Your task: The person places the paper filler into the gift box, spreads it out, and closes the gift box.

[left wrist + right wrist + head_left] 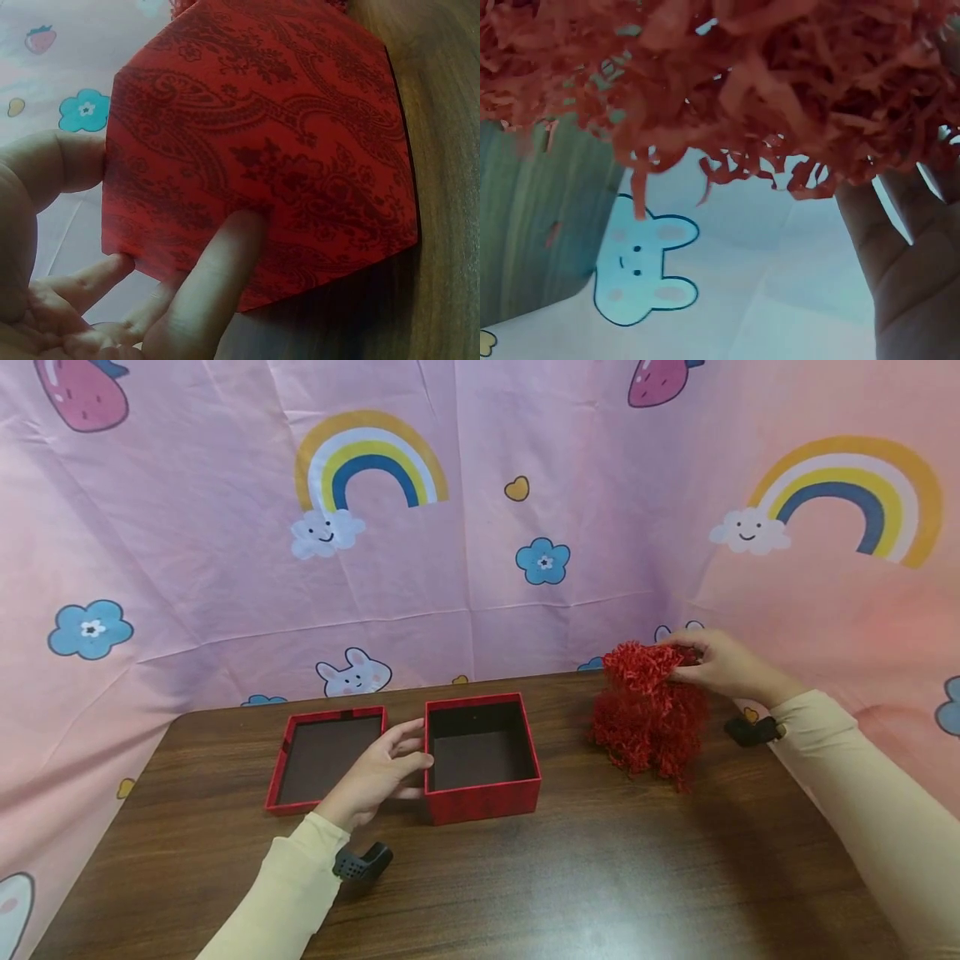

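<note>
Where right hand [712,664] grips, shreds [648,722] look red, crinkled, tangled.

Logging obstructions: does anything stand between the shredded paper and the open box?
Nothing visible stands between the red shredded paper, which the right hand grips, and the open box. The left hand holds the box's left side, away from the paper.

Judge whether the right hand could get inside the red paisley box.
Probably yes: the right hand grips red shredded paper, nothing stands between that paper and the red paisley box, and the box's top is open. The left hand is only at its left wall.
</note>
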`<control>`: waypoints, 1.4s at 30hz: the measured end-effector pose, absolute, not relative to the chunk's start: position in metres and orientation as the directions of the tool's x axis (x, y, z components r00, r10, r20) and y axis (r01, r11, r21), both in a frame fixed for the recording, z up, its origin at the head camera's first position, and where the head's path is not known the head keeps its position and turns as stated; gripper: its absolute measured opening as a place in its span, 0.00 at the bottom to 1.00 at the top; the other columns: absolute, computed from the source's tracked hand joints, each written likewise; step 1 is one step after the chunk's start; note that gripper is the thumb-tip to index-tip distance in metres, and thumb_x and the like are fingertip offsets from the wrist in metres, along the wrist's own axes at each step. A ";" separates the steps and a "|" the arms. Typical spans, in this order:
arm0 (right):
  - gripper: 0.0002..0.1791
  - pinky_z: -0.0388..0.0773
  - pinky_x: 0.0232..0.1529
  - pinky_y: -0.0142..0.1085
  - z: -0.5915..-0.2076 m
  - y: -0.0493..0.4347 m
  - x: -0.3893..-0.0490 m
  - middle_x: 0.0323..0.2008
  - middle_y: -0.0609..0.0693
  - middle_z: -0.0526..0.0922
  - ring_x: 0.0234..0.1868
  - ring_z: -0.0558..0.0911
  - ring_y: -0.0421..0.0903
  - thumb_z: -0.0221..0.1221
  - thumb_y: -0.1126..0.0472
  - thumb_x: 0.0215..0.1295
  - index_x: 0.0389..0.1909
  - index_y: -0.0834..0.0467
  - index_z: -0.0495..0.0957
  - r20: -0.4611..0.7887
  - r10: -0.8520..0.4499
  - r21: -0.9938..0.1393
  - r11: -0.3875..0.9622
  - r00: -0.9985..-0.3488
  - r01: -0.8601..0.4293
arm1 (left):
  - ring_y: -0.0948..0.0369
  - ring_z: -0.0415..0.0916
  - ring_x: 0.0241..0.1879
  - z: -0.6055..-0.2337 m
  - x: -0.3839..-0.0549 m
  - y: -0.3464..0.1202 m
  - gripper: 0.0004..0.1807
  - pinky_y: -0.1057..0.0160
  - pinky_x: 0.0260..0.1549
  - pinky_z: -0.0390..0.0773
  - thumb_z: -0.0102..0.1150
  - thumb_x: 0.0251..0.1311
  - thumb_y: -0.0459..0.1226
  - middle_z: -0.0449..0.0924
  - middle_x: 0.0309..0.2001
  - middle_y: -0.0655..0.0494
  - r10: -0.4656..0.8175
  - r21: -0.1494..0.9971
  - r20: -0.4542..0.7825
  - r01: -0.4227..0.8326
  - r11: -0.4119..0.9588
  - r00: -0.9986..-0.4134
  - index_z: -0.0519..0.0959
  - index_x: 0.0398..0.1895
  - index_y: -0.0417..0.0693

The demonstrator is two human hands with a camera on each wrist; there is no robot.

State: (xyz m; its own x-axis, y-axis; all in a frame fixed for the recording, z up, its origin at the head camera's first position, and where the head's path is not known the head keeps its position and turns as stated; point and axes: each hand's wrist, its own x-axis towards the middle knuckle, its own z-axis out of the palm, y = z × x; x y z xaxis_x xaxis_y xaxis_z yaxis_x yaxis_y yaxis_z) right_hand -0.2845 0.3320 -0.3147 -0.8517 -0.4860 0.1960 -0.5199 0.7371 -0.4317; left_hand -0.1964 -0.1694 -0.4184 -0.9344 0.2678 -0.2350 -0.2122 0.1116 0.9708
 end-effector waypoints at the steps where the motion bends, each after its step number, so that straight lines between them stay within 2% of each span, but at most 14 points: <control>1: 0.20 0.78 0.41 0.30 -0.313 0.332 -0.284 0.50 0.59 0.86 0.46 0.78 0.40 0.68 0.69 0.65 0.57 0.63 0.82 0.207 -0.485 -0.428 0.736 -0.849 -0.525 | 0.35 0.71 0.67 -0.419 -0.196 -0.169 0.41 0.43 0.48 0.85 0.62 0.69 0.35 0.59 0.75 0.33 0.268 0.970 -0.237 -0.214 0.112 -0.934 0.54 0.82 0.50; 9: 0.20 0.75 0.37 0.29 -0.293 0.326 -0.281 0.49 0.60 0.86 0.40 0.77 0.33 0.68 0.72 0.63 0.56 0.65 0.82 0.278 -0.472 -0.412 0.728 -0.837 -0.548 | 0.36 0.72 0.66 -0.422 -0.196 -0.170 0.40 0.44 0.48 0.85 0.63 0.69 0.36 0.61 0.75 0.36 0.249 0.966 -0.251 -0.226 0.126 -0.936 0.57 0.81 0.54; 15: 0.19 0.73 0.36 0.24 -0.274 0.322 -0.281 0.48 0.62 0.86 0.41 0.76 0.26 0.67 0.73 0.64 0.56 0.66 0.82 0.300 -0.472 -0.422 0.714 -0.829 -0.559 | 0.37 0.71 0.67 -0.422 -0.196 -0.170 0.40 0.44 0.48 0.85 0.62 0.69 0.35 0.60 0.76 0.36 0.250 0.966 -0.250 -0.224 0.128 -0.935 0.56 0.81 0.53; 20: 0.20 0.70 0.37 0.25 -0.260 0.316 -0.278 0.46 0.60 0.86 0.39 0.76 0.28 0.67 0.74 0.63 0.56 0.65 0.82 0.357 -0.479 -0.369 0.716 -0.802 -0.592 | 0.37 0.71 0.67 -0.423 -0.197 -0.170 0.40 0.44 0.47 0.85 0.61 0.69 0.34 0.61 0.76 0.37 0.246 0.966 -0.250 -0.225 0.127 -0.936 0.56 0.81 0.52; 24: 0.21 0.70 0.32 0.29 -0.252 0.312 -0.277 0.43 0.57 0.87 0.35 0.75 0.33 0.67 0.76 0.60 0.55 0.64 0.83 0.406 -0.514 -0.303 0.704 -0.755 -0.642 | 0.37 0.71 0.67 -0.423 -0.197 -0.170 0.40 0.44 0.47 0.86 0.62 0.69 0.35 0.61 0.75 0.37 0.245 0.966 -0.250 -0.225 0.127 -0.937 0.56 0.81 0.53; 27: 0.21 0.69 0.30 0.29 -0.245 0.309 -0.278 0.43 0.57 0.86 0.35 0.74 0.33 0.67 0.77 0.60 0.55 0.64 0.83 0.418 -0.530 -0.303 0.684 -0.738 -0.663 | 0.37 0.72 0.66 -0.423 -0.196 -0.170 0.40 0.44 0.47 0.86 0.63 0.68 0.36 0.62 0.75 0.37 0.243 0.966 -0.250 -0.225 0.129 -0.937 0.57 0.81 0.54; 35: 0.22 0.70 0.40 0.22 -0.220 0.301 -0.278 0.45 0.55 0.86 0.42 0.75 0.27 0.68 0.76 0.60 0.56 0.62 0.83 0.445 -0.536 -0.280 0.677 -0.717 -0.680 | 0.36 0.72 0.66 -0.423 -0.196 -0.170 0.40 0.45 0.47 0.86 0.62 0.69 0.35 0.62 0.75 0.37 0.250 0.968 -0.245 -0.220 0.124 -0.937 0.57 0.81 0.53; 42: 0.23 0.71 0.34 0.26 -0.217 0.290 -0.277 0.44 0.52 0.87 0.40 0.77 0.36 0.71 0.74 0.58 0.56 0.61 0.84 0.431 -0.579 -0.198 0.687 -0.692 -0.699 | 0.36 0.72 0.67 -0.423 -0.196 -0.170 0.40 0.44 0.47 0.86 0.62 0.69 0.35 0.62 0.75 0.36 0.248 0.968 -0.242 -0.218 0.121 -0.938 0.57 0.81 0.52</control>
State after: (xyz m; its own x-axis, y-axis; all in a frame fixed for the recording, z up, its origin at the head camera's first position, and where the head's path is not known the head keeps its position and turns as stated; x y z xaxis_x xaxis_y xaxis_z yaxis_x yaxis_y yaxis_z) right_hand -0.2769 0.2898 -0.2167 -0.6918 -0.5794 0.4310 -0.6989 0.6872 -0.1980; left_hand -0.1959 -0.1699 -0.4229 -0.9380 0.2482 -0.2418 -0.2175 0.1214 0.9685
